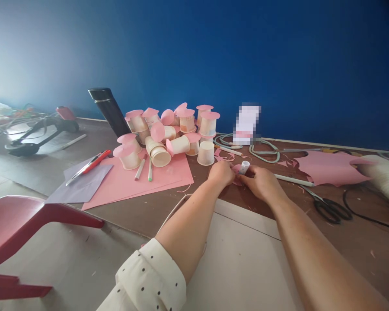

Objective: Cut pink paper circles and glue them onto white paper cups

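Observation:
At the brown table's near edge, my left hand (222, 173) is closed on a small pink paper piece (236, 169), its fingers partly hidden. Close beside it, my right hand (262, 181) has its fingers closed around a short white tube (244, 167) that looks like a glue stick. The tube stands tilted against the pink paper; whether its end touches the paper is hidden. An upside-down paper cup (206, 153) stands just left of my hands. Behind it is a pile of paper cups with pink paper tops (178, 137).
Pink sheets (168, 175), a red utility knife (90, 166) and two markers lie left. A black bottle (108, 110) leans behind them. At right are scissors (330, 209), a white pen (294, 179) and cut pink paper (330, 167). A red stool (16, 216) stands lower left.

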Tool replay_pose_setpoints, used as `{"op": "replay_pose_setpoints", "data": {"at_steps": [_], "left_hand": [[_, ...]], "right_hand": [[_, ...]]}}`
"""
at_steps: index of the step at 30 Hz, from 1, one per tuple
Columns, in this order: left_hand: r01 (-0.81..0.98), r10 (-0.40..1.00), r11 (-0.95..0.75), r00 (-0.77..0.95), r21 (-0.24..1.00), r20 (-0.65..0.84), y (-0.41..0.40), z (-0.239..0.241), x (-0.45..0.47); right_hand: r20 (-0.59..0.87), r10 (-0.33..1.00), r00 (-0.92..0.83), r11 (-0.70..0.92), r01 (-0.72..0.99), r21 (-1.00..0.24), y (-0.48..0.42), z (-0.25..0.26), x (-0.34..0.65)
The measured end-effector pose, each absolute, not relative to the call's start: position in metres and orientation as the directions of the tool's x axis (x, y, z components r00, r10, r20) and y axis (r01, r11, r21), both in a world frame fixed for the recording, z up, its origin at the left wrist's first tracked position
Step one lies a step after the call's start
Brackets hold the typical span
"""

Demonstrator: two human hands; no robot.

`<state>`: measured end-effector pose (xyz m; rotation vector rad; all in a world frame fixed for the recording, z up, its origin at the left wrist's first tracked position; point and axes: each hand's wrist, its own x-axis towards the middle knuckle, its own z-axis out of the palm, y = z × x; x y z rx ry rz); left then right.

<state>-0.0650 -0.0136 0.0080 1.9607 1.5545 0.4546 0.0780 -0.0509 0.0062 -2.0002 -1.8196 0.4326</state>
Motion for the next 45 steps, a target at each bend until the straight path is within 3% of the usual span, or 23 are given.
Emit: {"op": "replay_pose_setpoints", "data": {"at_steps": [10, 13, 16, 21, 26, 28, 31, 35, 42, 45], "left_hand": [[0.776, 0.962, -0.139, 0.253, 0.615, -0.101, -0.014, 0.009, -0.065], [0.776, 0.959, -0.154, 0.266, 0.611, -0.095, -0.014, 0.010, -0.065], [0.774, 0.958, -0.151, 0.268, 0.615, -0.103, -0.015, 0.010, -0.066], [0.767, 0.957, -0.132, 0.265, 0.628, -0.122, -0.014, 0.009, -0.065], [0.784, 0.959, -0.128, 0.254, 0.607, -0.126, -0.015, 0.010, -0.065], [0.785, 0.960, -0.120, 0.249, 0.608, -0.132, -0.015, 0.012, -0.065], [0.774, 0.963, -0.096, 0.232, 0.626, -0.139, -0.016, 0.012, -0.065], [0.758, 0.966, -0.082, 0.220, 0.647, -0.135, -0.016, 0.011, -0.065], [0.781, 0.966, -0.120, 0.235, 0.613, -0.111, -0.019, 0.014, -0.065], [0.779, 0.966, -0.119, 0.234, 0.615, -0.110, -0.020, 0.015, -0.065]], "right_hand": [[0.061, 0.988, 0.141, -0.116, 0.945, -0.305, -0.052, 0.010, 0.065], [0.062, 0.988, 0.140, -0.109, 0.925, -0.364, -0.050, 0.010, 0.068], [0.010, 0.987, 0.160, -0.133, 0.852, -0.506, -0.047, 0.008, 0.080], [-0.109, 0.970, 0.216, -0.202, 0.475, -0.857, -0.047, 0.003, 0.090], [-0.271, 0.949, 0.163, -0.271, -0.020, -0.962, -0.049, 0.009, 0.083], [-0.361, 0.928, 0.094, -0.325, -0.272, -0.906, -0.049, 0.016, 0.083], [-0.501, 0.864, -0.054, -0.429, -0.601, -0.674, -0.046, 0.023, 0.090], [-0.533, 0.818, -0.214, -0.457, -0.806, -0.377, -0.041, 0.022, 0.102], [-0.443, 0.884, -0.148, -0.360, -0.820, -0.444, -0.035, 0.009, 0.111], [-0.465, 0.881, -0.088, -0.296, -0.870, -0.395, -0.035, 0.012, 0.110]]}}
